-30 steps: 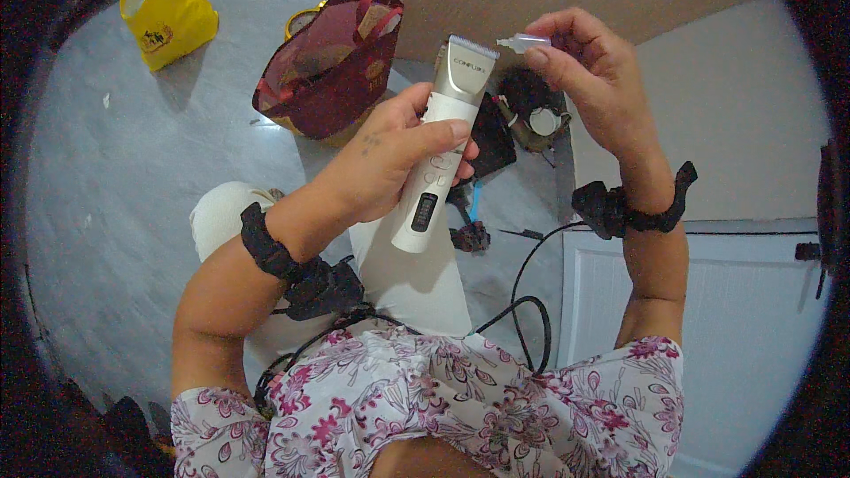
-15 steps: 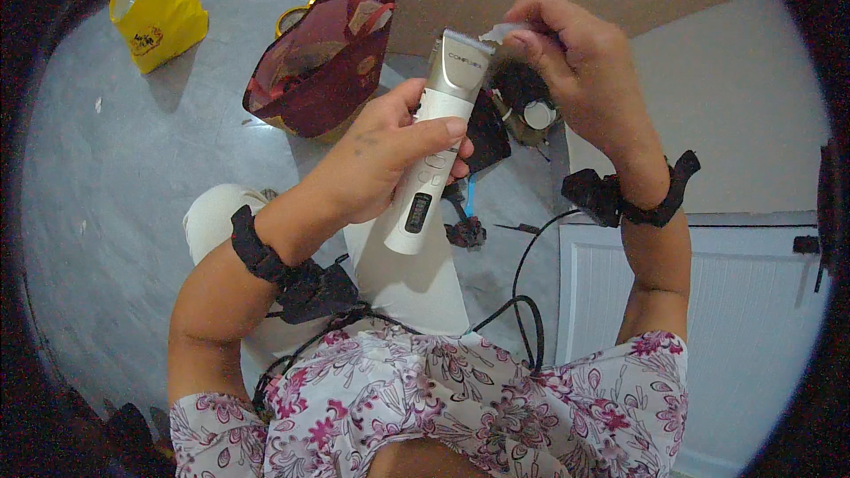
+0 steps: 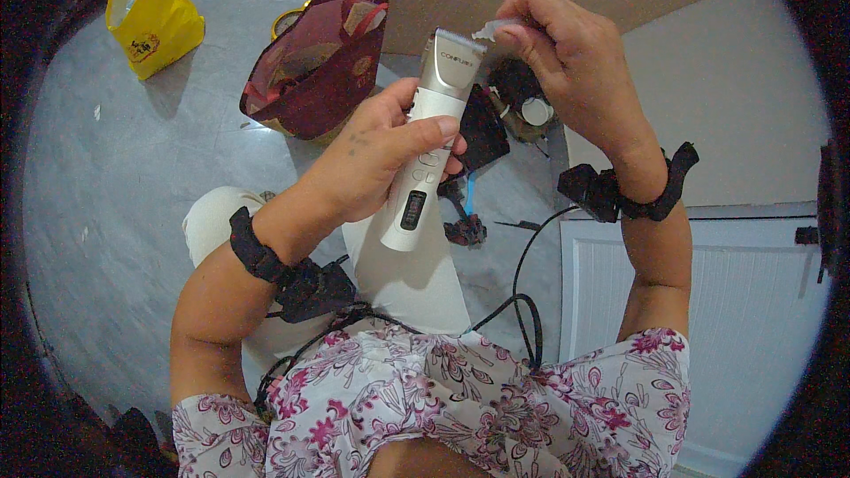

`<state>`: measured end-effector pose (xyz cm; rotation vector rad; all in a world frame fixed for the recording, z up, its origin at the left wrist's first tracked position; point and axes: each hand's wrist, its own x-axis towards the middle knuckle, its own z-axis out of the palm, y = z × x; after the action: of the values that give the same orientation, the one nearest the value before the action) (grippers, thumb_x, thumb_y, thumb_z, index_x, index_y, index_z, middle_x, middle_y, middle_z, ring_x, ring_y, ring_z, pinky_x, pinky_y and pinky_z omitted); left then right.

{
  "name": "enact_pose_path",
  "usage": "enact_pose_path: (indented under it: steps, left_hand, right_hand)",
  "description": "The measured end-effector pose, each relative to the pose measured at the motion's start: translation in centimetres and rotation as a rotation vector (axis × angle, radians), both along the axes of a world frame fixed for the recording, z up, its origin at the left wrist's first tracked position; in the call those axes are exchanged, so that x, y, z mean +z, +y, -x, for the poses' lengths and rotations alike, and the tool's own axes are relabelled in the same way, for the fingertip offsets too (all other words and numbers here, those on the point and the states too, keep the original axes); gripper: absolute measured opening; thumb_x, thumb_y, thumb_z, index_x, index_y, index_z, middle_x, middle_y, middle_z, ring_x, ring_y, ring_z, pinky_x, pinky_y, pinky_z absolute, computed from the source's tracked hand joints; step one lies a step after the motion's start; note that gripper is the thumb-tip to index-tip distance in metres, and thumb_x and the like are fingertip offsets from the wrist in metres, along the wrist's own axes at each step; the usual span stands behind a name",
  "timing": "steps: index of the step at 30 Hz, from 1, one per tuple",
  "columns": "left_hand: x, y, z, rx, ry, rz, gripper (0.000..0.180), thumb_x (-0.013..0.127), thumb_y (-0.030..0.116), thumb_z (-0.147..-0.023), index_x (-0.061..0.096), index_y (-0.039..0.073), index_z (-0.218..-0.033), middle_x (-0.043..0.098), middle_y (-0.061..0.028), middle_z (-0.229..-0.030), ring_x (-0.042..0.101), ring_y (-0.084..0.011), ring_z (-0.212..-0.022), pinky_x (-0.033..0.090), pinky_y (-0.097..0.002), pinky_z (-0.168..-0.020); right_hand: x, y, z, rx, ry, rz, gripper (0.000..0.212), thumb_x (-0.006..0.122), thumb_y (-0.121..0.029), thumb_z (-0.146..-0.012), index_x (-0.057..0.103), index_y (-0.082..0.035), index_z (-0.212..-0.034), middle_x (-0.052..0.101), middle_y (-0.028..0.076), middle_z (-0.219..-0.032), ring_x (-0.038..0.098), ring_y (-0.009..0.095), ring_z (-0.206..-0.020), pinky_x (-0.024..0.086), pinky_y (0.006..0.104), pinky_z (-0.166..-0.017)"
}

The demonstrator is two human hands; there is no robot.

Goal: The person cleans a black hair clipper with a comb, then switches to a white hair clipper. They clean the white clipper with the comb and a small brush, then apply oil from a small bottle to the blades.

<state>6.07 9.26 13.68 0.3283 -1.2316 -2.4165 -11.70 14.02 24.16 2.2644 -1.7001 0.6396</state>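
Left hand [image 3: 372, 159] is clamped round the hair clipper [image 3: 429, 142], blade end up for access. Right hand [image 3: 567, 62] pinches a small clear piece [image 3: 489, 31] at the blade.

left hand [image 3: 372, 155] grips white hair clipper [image 3: 429, 137] upright | right hand [image 3: 571, 57] pinches small clear piece [image 3: 487, 31] at blade

Half a second ago the right hand [image 3: 575, 71] covered the blade end of the hair clipper [image 3: 431, 137]; now it has lifted just above it, pinching what looks like a small clear piece [image 3: 489, 30] beside the blade.
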Motion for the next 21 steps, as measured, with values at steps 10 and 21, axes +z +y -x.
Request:
enact_pose_path:
  steps: [10,21]
  left_hand:
    - [-0.12,0.02,-0.03,-0.005,0.0,0.028,0.044,0.061,0.023,-0.08,0.04,0.006,-0.115,0.058,-0.0094,-0.088,0.06,-0.0171,-0.076,0.051,-0.0303,-0.07]
    - [-0.25,0.08,-0.15,-0.005,0.01,0.029,0.043,0.061,0.024,-0.08,0.04,0.006,-0.113,0.058,-0.0088,-0.088,0.06,-0.0167,-0.076,0.051,-0.0299,-0.069]
  right_hand:
    - [-0.24,-0.01,-0.1,-0.001,0.055,-0.001,0.013,0.058,-0.015,-0.082,0.055,-0.003,-0.085,0.057,0.012,-0.071,0.058,0.024,-0.064,0.045,0.0308,-0.057]
    - [-0.48,-0.13,-0.28,0.005,0.045,0.026,0.016,0.059,-0.019,-0.079,0.052,-0.005,-0.082,0.057,0.015,-0.073,0.057,0.036,-0.069,0.045,0.042,-0.058]
